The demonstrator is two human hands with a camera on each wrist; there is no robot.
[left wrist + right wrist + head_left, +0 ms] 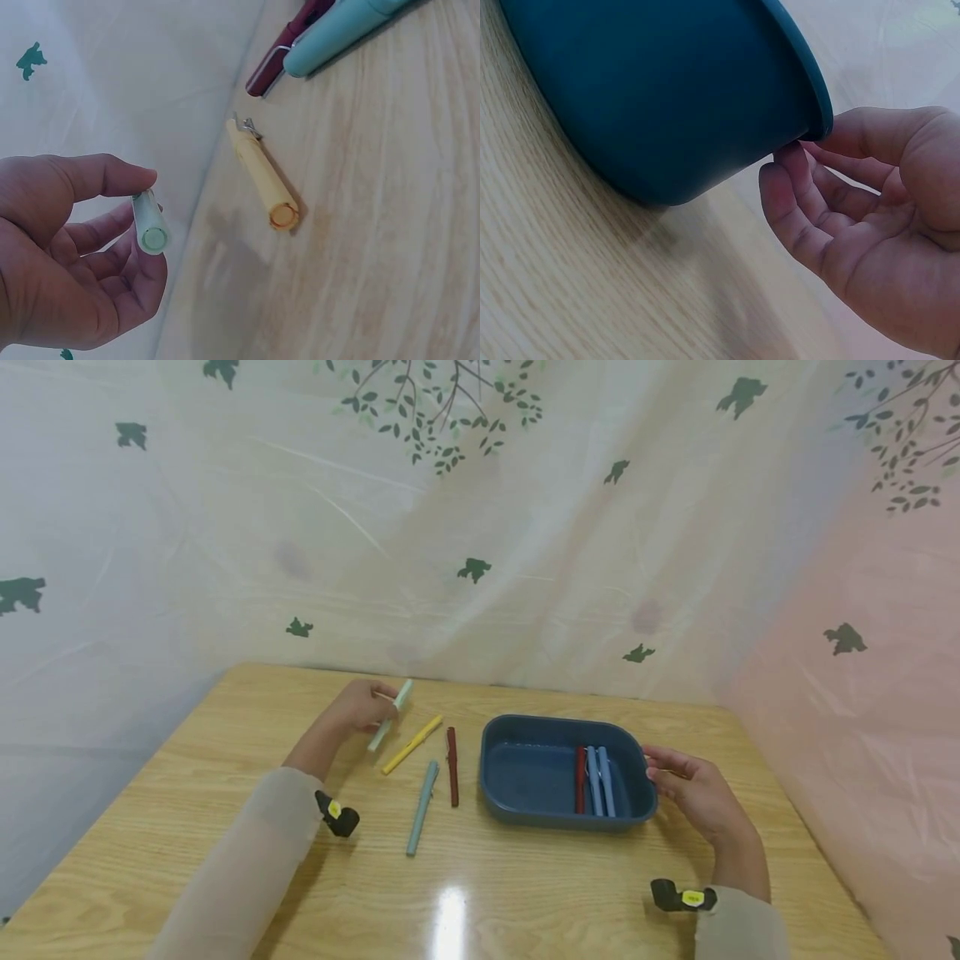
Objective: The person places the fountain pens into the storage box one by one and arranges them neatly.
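Note:
My left hand (365, 706) pinches a pale green pen (153, 227) between thumb and fingers, held above the far left of the table. Just right of it a yellow pen (412, 745) lies on the wood, its end facing the camera in the left wrist view. Beyond that lie a dark red pen (453, 767) and a teal pen (423, 808). At the right end of a dark blue box (517, 817), my right hand (697, 789) grips the rim, thumb and fingertips at its edge. Inside the box are a red pen (580, 781) and two light blue pens (595, 781), side by side.
The wooden table (555, 893) ends at a pale curtain (405, 577) with leaf prints behind it. Another stretch of curtain, pinkish, hangs along the right edge. Small black cameras are strapped at both wrists.

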